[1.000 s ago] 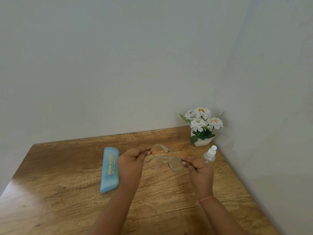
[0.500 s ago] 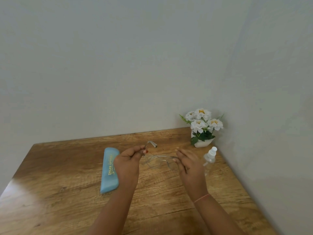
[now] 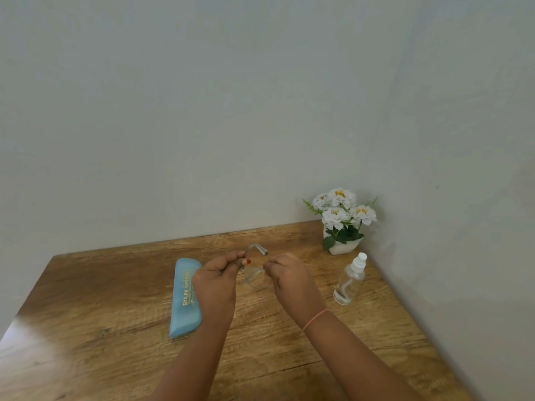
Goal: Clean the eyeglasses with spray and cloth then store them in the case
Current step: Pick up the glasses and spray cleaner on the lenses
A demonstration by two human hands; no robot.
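Clear-framed eyeglasses point(image 3: 252, 277), temple tip raised, left hand point(image 3: 215, 280) grip pinching it, right hand point(image 3: 292, 282) grip pinching frame

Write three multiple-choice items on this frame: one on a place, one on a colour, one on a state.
1. The spray bottle stands:
A) left of the case
B) right of the right hand, near the flower pot
C) in the left hand

2. The case is:
A) red
B) blue
C) black

3. The eyeglasses are:
A) inside the case
B) lying untouched on the table
C) pinched in the left hand

Answers:
1. B: the bottle stands on the table past the right hand.
2. B: its shell is light blue.
3. C: the frame is lifted off the wood, and the case lies closed.
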